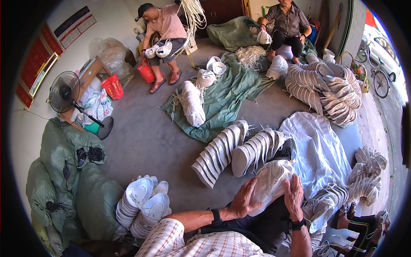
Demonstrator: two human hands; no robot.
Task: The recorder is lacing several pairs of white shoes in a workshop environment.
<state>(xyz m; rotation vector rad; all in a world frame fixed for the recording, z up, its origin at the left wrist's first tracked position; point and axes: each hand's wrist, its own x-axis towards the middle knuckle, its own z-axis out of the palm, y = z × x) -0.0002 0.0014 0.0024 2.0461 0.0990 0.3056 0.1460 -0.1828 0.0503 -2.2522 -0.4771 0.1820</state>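
Note:
Over my lap I hold a white shoe upper (270, 182) between both hands, its toe end toward me. My left hand (244, 198) is pressed along its left side, and my right hand (293, 197) grips its right side. Whether other uppers are nested inside it is hidden. Just beyond it, two long nested rows of white shoe uppers (220, 152) lie on the floor. More stacked white shoe uppers (143, 205) stand left of my left forearm.
Green sacks (60, 158) and a standing fan (65, 92) line the left. Ahead, a green sheet (218, 100) carries more uppers; two people sit behind it, handling white pieces. At right are a white plastic sheet (319, 150) and a big heap of uppers (327, 90).

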